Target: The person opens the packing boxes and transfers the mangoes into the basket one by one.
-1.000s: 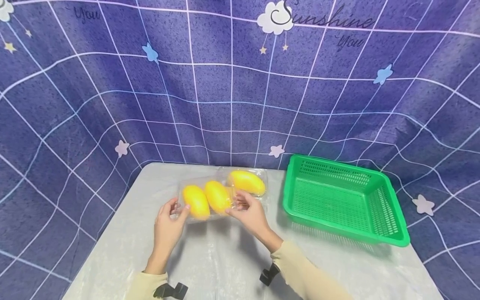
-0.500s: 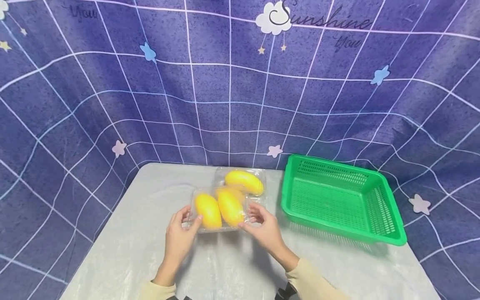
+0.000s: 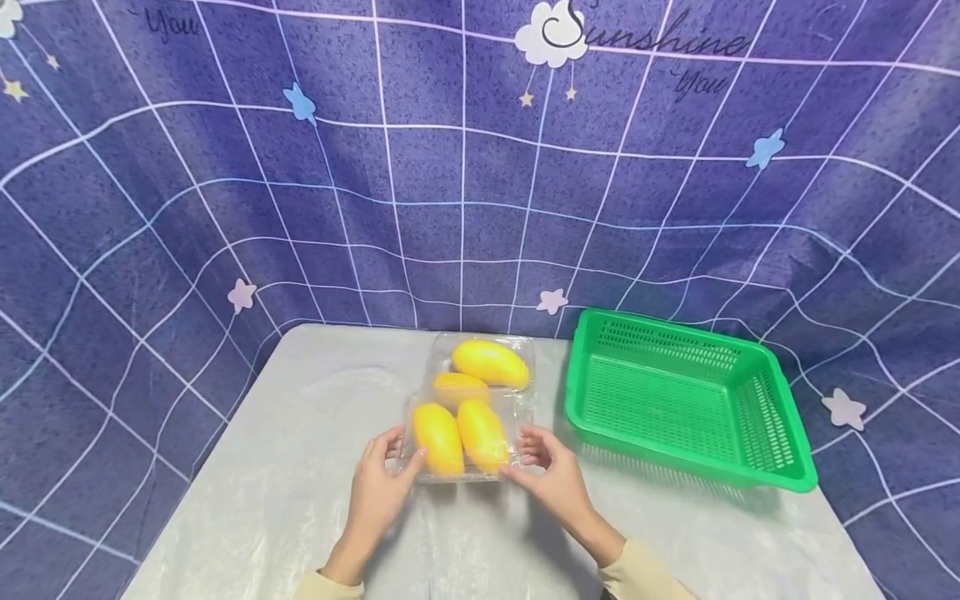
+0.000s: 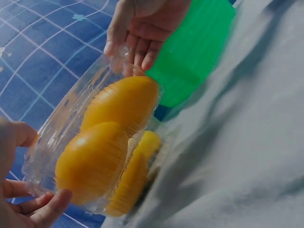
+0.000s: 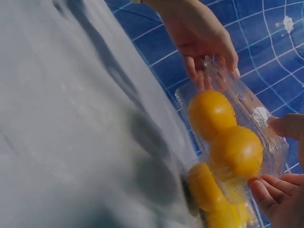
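A clear plastic fruit box (image 3: 521,410) with two yellow mangoes (image 3: 438,438) in it is held by both hands above the table. My left hand (image 3: 380,487) pinches its left end between thumb and fingers. At the right end my right hand (image 3: 558,482) grips it the same way, thumb on the near edge. The left wrist view shows the box (image 4: 66,114) tilted, its ridged walls round the mangoes (image 4: 121,104). Behind it on the table stands a second clear box (image 3: 441,346), holding mangoes (image 3: 491,362) too; the raised box partly overlaps it in the head view.
To the right, a green perforated plastic basket (image 3: 576,400) stands on the table, with no contents visible. A pale grey cloth (image 3: 247,500) covers the tabletop. Just past its far edge hangs a blue-purple curtain (image 3: 420,250) with a grid and stars.
Both hands have carried the box of mangoes to the right and nearer to me. More of the second box behind is uncovered, and a second mango shows there. The green basket has stayed put.
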`<state>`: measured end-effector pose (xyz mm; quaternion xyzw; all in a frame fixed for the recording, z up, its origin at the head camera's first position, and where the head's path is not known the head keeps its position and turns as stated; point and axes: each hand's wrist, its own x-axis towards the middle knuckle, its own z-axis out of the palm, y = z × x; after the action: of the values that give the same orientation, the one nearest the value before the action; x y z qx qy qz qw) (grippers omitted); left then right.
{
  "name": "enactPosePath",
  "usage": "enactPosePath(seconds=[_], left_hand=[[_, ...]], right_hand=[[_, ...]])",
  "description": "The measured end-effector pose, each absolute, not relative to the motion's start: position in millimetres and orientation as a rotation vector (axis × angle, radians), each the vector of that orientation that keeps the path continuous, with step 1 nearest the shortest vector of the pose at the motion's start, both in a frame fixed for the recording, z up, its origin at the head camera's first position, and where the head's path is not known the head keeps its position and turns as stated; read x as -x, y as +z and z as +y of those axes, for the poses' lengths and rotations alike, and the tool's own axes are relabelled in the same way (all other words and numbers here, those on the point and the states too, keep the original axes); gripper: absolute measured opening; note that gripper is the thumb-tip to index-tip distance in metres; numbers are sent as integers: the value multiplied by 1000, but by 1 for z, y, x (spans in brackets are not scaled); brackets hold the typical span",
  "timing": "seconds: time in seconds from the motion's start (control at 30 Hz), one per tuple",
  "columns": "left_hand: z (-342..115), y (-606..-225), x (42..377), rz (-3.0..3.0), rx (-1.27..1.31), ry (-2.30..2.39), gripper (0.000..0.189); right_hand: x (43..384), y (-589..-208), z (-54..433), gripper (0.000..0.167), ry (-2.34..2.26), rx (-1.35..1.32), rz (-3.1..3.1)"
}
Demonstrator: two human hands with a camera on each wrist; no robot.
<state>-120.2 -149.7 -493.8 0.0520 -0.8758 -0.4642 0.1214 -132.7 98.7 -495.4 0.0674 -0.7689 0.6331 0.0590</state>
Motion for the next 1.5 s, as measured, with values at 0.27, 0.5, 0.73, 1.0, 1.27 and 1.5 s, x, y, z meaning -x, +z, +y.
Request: enactPosePath(seconds=[0.27,0.5,0.73,1.0,1.27,1.5], left_hand=[[-143,-504,114,-2624,-124,-1316,56],[-137,-515,116,-2653,-149,-1371,55],[-137,-520,117,-2670,-152,-1369,54],[-140,-526,118,-2682,-149,-1363,53],[-139,-530,119,-2697,-157,-1368,53],[-140,-532,120,-2693,-166,-1362,54]], right_hand=[[122,-512,104,59,1944,-177,-2350],[121,-521,111,61,1895,-158,-2430],[122,-529,113,60,1933,-121,-2456],[119,-539,112,61,1945,-113,-2511],[118,-542,113,62,1896,-115,-2534],[118,-543,115,62,1702,-200,-2613]])
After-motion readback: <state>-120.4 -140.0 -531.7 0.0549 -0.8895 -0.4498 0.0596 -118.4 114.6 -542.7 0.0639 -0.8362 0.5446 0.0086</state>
